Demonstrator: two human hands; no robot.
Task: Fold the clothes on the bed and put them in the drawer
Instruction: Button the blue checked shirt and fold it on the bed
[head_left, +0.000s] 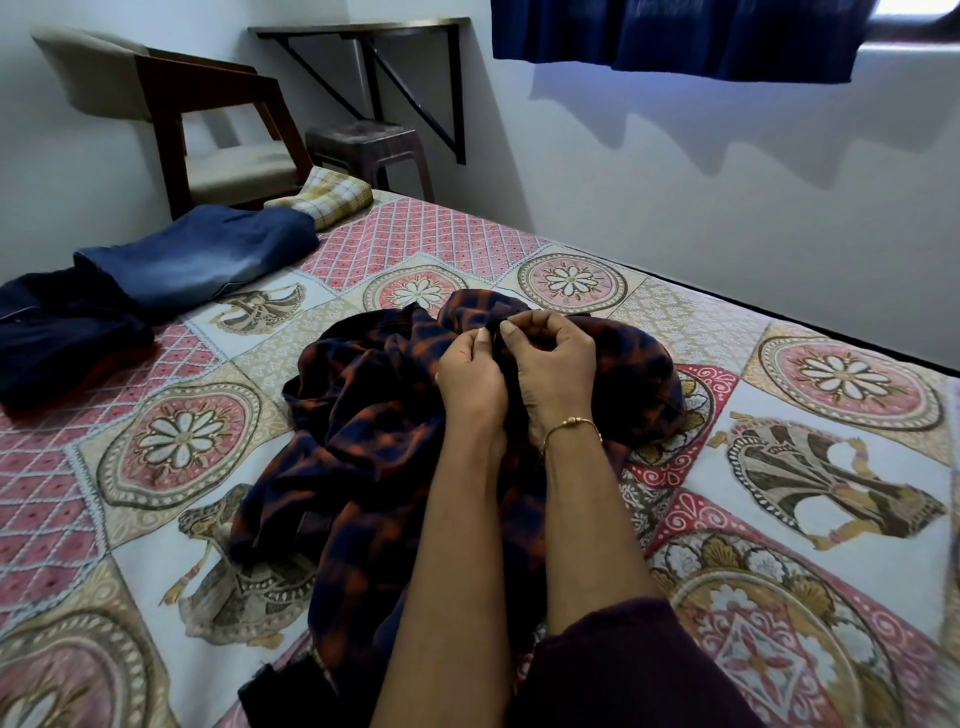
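Fingers of your left hand (470, 382) and right hand (553, 364) are curled, pinching one edge of the crumpled plaid shirt (374, 441) mid-bed, whose bulk trails toward seven o'clock, so lift toward twelve.

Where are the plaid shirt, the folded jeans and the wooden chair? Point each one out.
plaid shirt (363, 436): head view, on its crumpled cloth left of the hands.
folded jeans (208, 254): head view, on the faded top face.
wooden chair (171, 93): head view, on the dark wooden armrest frame.
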